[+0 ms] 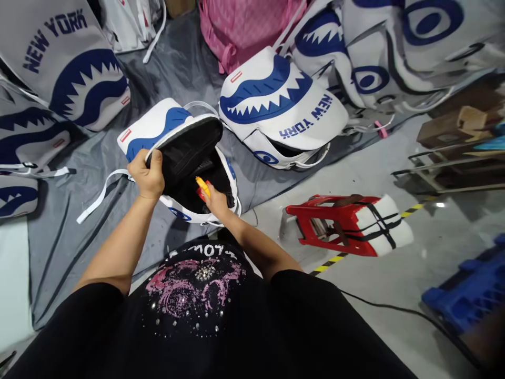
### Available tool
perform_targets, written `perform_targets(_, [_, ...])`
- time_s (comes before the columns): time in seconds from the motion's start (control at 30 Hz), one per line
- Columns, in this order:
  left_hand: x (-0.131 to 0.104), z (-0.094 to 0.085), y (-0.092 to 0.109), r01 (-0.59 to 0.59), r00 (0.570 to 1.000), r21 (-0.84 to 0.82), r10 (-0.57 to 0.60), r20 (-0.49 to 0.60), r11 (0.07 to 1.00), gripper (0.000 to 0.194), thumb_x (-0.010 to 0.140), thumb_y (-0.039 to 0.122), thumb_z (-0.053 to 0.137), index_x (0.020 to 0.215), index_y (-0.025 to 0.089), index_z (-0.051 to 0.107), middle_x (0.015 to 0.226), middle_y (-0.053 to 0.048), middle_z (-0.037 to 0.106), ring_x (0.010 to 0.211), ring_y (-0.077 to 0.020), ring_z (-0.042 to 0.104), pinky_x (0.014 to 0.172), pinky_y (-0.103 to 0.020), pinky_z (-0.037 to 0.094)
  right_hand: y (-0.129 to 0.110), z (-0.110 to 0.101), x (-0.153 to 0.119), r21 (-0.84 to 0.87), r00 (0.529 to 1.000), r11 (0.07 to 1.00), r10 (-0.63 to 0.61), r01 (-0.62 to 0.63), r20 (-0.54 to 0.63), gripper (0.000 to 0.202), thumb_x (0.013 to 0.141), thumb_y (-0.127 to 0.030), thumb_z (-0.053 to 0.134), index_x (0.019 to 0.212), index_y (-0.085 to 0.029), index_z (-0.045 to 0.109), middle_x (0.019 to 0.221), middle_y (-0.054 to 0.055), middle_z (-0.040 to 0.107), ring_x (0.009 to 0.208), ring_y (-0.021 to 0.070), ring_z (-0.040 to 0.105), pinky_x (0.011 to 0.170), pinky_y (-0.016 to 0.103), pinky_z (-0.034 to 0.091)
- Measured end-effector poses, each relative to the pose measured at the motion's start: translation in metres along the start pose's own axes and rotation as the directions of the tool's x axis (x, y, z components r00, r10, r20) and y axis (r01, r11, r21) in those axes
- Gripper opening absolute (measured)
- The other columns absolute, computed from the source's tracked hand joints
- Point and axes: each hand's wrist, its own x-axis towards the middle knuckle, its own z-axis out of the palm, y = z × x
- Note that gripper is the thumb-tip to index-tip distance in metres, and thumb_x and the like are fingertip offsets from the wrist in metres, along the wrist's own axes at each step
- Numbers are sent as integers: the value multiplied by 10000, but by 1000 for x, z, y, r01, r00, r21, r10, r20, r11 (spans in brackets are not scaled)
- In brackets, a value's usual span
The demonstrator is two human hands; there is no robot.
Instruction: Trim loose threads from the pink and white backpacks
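Observation:
A white backpack [155, 120] with a blue shark-mouth print lies unzipped on the grey sheet, its black lining showing. My left hand [148, 175] is closed on the edge of its front panel and holds it lifted at the left side of the opening. At the right of the opening, my right hand [215, 201] is closed round a small yellow-and-red tool [203, 186], perhaps thread snips; its working end is too small to make out. This hand reaches over the near rim, against the black lining. A loose white strap [101, 197] trails left from the bag.
Another white backpack [272, 100] touches the far right side. More shark-print bags [84, 68] lie left and at the back right, and a pink bag [248, 31] is behind. A red stool [339, 223] with a white top and a blue pallet [469, 284] are on the floor at right.

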Motion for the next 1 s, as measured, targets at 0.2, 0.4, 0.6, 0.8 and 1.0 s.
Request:
perform_targets(0.2, [5,-2,-18,134,989,-19,-135,-56,991,618,896,718,508,577,204,385,550,48,297,541,-98,287,552,-290,234,5,3,8,141,991,982,132,-128,-20,467,1021,-391,476,1415,-141,509,1143,143,743,1009,266,717,843,315,531])
perform_targets(0.4, [9,-2,-30,175,979,-22,-176,-98,984,615,886,722,508,572,210,375,553,44,292,552,-107,280,551,-300,219,5,-1,11,209,971,955,229,-209,-72,449,1054,-323,295,1402,-97,464,1225,195,687,1122,238,674,934,358,533])
perform_targets(0.6, [13,3,-46,252,966,-62,-255,-47,966,584,895,651,541,580,214,315,579,49,256,572,-106,249,559,-299,195,6,-10,3,178,985,969,171,-170,14,298,1015,-365,446,1216,-172,551,1027,121,735,949,233,705,818,309,539])
perform_targets(0.8, [14,11,-69,322,941,-100,-330,-78,941,582,901,643,559,594,219,304,597,51,253,581,-107,239,567,-303,197,7,-14,-7,99,984,979,174,-176,32,261,999,-361,470,1156,-163,536,978,124,729,880,241,700,773,301,516])
perform_targets(1.0, [8,13,-77,351,932,-112,-358,-59,930,588,907,658,556,597,218,317,603,51,260,576,-109,249,562,-297,219,0,-16,-10,54,983,982,180,-182,43,356,1034,-323,303,1269,-131,489,1050,167,711,957,253,690,797,335,534])
